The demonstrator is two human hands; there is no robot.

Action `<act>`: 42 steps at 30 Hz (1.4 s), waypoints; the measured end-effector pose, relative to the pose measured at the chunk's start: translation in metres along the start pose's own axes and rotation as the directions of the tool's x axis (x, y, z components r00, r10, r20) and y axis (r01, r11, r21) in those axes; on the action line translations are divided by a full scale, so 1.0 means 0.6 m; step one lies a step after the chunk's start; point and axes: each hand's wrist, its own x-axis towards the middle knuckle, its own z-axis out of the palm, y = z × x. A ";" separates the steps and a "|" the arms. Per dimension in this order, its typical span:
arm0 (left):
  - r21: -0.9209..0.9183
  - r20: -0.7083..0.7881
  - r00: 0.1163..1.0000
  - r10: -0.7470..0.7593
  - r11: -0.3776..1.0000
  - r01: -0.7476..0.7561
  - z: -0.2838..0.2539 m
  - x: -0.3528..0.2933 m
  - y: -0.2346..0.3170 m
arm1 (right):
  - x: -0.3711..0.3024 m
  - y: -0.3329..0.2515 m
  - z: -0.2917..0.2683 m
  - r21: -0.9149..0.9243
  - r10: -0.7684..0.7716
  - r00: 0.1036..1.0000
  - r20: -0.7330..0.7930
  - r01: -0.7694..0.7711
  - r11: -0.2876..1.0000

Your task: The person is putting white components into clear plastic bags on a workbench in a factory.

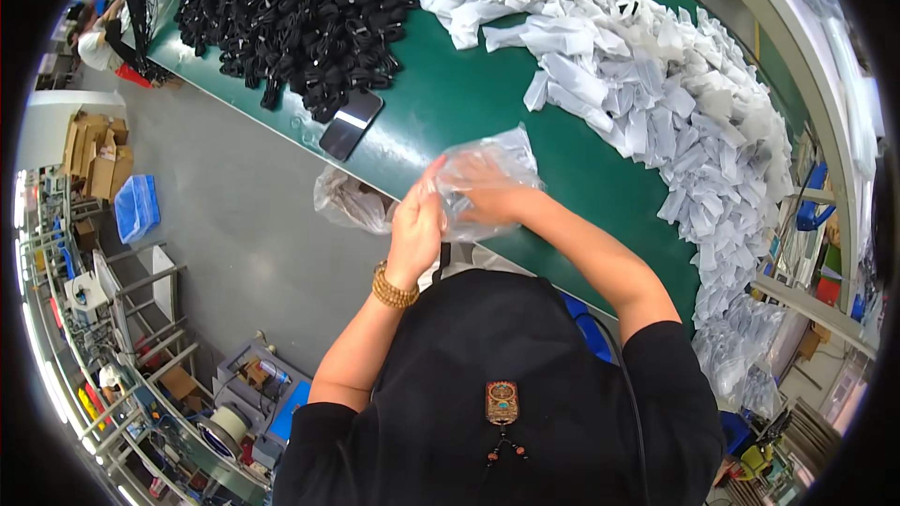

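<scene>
A clear plastic bag (515, 157) is held over the near edge of the green table in front of me. My left hand (419, 225), with a beaded bracelet on its wrist, grips the bag's left side. Through the film I see my right hand (483, 189), which seems to be inside the bag. Its fingers look stretched out toward the left, though the crinkled plastic blurs them. Just left of the bag, a dark phone (352, 125) lies at the table edge. Another clear plastic bag (352, 201) hangs below that edge, beside my left hand.
A heap of black coiled cables (295, 14) covers the far left of the green table (450, 84). Many whitish plastic sleeves (656, 94) spread along the right side. Cardboard boxes (98, 155) and a blue bin (137, 209) stand on the floor at left, near cluttered shelving.
</scene>
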 end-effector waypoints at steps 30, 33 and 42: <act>0.957 0.022 0.984 0.175 0.281 -0.071 0.071 0.731 -0.005 | 0.309 0.424 -0.251 -0.210 0.188 0.569 -0.800 -0.560 0.802; 1.000 0.014 0.995 0.104 -0.001 -0.014 0.038 0.831 -0.090 | 0.397 0.396 -0.293 0.172 0.416 0.712 -0.566 -0.391 0.904; 0.866 0.127 0.975 0.180 0.459 -0.197 0.017 0.812 -0.038 | 0.368 0.401 -0.301 0.363 0.726 0.335 -0.601 -0.695 0.621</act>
